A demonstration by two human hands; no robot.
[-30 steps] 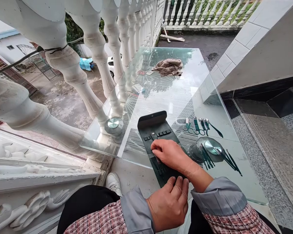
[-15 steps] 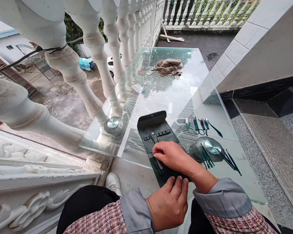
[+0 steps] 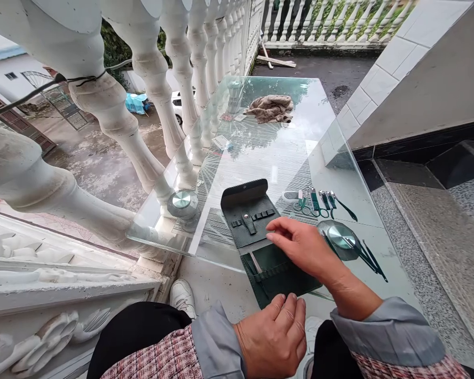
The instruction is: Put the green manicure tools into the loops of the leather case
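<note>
A dark green manicure case (image 3: 247, 237) lies unfolded at the near edge of the glass table, its flap raised at the far end. My left hand (image 3: 274, 334) is closed at the case's near edge, thumb hidden. Above the case's right side hovers my right hand (image 3: 306, 247), thumb and forefinger apart with nothing between them. A slim, flat metal tool (image 3: 256, 262) sits in the left of the loop row. To the right lie scissors (image 3: 301, 202), nail clippers (image 3: 313, 197) and several thin dark-handled tools (image 3: 365, 255), partly behind my right hand.
The glass table (image 3: 237, 168) has round metal discs (image 3: 182, 200) at its supports. A crumpled brown cloth (image 3: 270, 109) lies toward the far end. White balusters (image 3: 150, 89) line the left; stone steps (image 3: 430, 221) rise on the right.
My right hand has let go of the slim metal tool, leaving it in the case, and moved right with its fingers parting. My left hand stays at the near edge.
</note>
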